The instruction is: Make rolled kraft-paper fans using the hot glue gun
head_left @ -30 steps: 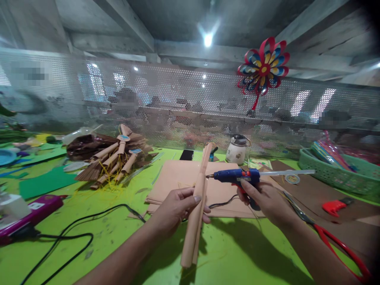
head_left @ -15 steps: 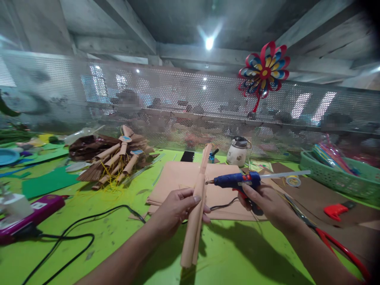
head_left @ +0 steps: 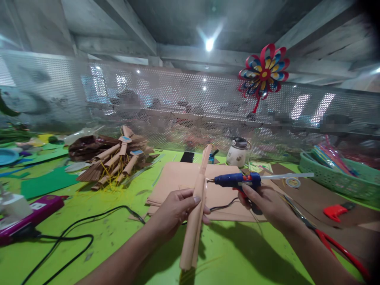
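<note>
My left hand [head_left: 178, 209] is closed round a rolled tube of brown paper [head_left: 192, 229], which stands tilted with its narrow end pointing away from me. My right hand [head_left: 267, 202] grips a blue hot glue gun [head_left: 237, 180], its fingers wrapped about the handle. The gun's metal nozzle is at the right edge of the paper roll, touching it or very close. A clear glue stick [head_left: 287, 175] pokes out of the gun's back. Beneath both hands lies a stack of brown paper sheets [head_left: 169, 178] on the green table [head_left: 118, 257].
Bundled paper rolls with yellow strings [head_left: 118, 158] lie at left. A purple power strip [head_left: 44, 213] with black cords is nearer. Red-handled scissors [head_left: 329, 241], a red cutter [head_left: 335, 211] and a green basket [head_left: 335, 178] sit at right. A white jar [head_left: 236, 153] stands behind.
The glue gun has shifted very slightly to the right, its nozzle still by the roll. Thin yellow strands now show below the roll's near end. My left hand has hardly moved.
</note>
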Demonstrator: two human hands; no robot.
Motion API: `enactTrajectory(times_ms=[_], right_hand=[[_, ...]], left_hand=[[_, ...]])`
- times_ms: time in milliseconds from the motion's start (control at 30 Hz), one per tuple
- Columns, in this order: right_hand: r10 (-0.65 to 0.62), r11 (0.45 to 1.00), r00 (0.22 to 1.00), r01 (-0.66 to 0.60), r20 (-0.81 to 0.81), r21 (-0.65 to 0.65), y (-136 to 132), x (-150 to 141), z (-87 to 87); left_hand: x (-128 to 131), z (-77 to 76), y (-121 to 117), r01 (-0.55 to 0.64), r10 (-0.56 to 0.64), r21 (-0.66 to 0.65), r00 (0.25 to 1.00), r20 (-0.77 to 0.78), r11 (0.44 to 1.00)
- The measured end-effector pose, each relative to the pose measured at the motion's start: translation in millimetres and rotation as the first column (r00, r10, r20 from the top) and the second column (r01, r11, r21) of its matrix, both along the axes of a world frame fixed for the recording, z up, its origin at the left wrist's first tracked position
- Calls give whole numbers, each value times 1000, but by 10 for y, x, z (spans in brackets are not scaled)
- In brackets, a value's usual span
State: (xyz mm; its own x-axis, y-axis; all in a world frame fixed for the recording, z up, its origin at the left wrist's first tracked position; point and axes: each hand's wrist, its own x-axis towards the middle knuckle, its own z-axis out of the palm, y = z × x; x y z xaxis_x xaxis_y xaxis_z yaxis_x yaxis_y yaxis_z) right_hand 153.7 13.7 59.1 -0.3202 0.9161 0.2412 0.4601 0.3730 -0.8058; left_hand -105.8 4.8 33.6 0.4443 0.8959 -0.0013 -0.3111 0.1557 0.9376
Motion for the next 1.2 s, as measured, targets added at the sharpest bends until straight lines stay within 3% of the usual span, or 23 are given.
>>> enactTrajectory(times_ms=[267,533,767,867,1200], right_hand=[[-72,996,995,76,-73,41,48,30,-42],[46,998,997,-49,-68,-46,-5,-23,-31],[-65,998,988,61,-143,-35,90,-3,-73],[-26,998,975,14,-221,-55,85,0,-68],[80,987,988,-97,-134,-131,47,-4,-87]], left_hand=[[-1,8,0,-14,14,-5,1000,-16,1000],[6,10,-1,-34,35,8,999,-37,999],[20,36,-12,-23,23,9,999,-28,1000],[17,41,-17,-35,35,5,999,-41,999],[2,30,5,-40,40,7,999,-19,999]])
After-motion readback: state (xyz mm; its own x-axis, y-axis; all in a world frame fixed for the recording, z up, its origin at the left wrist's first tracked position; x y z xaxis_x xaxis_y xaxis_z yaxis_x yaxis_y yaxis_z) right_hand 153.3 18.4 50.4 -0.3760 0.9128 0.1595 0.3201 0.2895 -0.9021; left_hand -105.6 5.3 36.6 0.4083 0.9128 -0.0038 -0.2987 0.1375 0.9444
